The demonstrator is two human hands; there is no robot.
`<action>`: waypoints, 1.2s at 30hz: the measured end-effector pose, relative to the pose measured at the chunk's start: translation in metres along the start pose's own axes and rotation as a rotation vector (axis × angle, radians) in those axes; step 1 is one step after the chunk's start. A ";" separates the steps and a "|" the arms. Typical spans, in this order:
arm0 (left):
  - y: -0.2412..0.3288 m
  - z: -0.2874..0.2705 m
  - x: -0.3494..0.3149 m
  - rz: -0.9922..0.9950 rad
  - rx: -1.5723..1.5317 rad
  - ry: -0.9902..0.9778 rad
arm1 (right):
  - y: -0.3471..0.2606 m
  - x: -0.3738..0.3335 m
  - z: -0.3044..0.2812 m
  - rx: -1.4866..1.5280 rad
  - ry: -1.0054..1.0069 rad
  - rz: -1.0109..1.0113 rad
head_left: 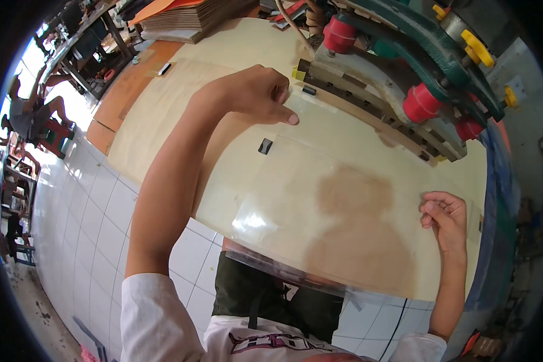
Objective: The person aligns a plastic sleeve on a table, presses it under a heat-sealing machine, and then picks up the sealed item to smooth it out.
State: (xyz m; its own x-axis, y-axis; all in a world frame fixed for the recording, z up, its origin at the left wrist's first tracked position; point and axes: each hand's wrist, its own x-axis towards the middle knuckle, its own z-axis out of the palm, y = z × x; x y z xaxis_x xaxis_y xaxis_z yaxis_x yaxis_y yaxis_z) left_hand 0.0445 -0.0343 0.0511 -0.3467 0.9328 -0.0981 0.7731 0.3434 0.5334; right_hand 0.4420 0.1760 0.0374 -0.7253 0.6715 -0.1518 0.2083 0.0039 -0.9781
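Observation:
A clear plastic sheet [283, 199] lies on a pale yellow tabletop [223, 163], with glare near its front left. My left hand [250, 93] is over the far part of the table with its fingers curled and its thumb pointing down at the surface, close to the machine's metal bar. Whether anything is inside its fingers is hidden. A small black piece [265, 146] rests on the table nearer to me, and another black piece [309, 90] sits beside the bar. My right hand [445, 217] is closed at the table's right side, its thumb against curled fingers; nothing clearly shows in them.
A green machine frame [416, 51] with red knobs [422, 102] and yellow wing knobs [478, 48] stands over the far right. Stacked boards [184, 21] lie at the far left. Blue sheeting [495, 211] hangs at the right edge. A person [33, 114] sits off to the left.

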 end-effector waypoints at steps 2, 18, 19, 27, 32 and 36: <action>0.000 0.000 -0.002 -0.002 -0.004 0.003 | 0.001 0.000 0.000 0.022 -0.002 -0.008; 0.000 0.003 0.001 0.011 0.042 0.043 | -0.003 -0.001 0.002 -0.039 -0.051 0.010; -0.001 0.003 0.001 0.007 0.039 0.041 | -0.002 -0.001 0.000 -0.040 -0.056 0.004; 0.002 0.002 0.000 0.002 0.055 0.041 | -0.001 -0.001 -0.002 -0.024 -0.076 -0.011; 0.003 0.001 0.001 -0.003 0.060 0.031 | -0.004 -0.001 -0.001 -0.025 -0.101 0.001; 0.002 0.002 0.000 0.007 0.059 0.040 | -0.003 -0.001 -0.001 -0.027 -0.090 0.003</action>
State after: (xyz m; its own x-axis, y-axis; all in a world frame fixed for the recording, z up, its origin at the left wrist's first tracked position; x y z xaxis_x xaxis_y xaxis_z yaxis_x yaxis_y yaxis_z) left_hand 0.0470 -0.0330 0.0508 -0.3614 0.9304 -0.0608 0.8051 0.3443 0.4830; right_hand 0.4431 0.1763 0.0405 -0.7807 0.6019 -0.1681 0.2274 0.0231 -0.9735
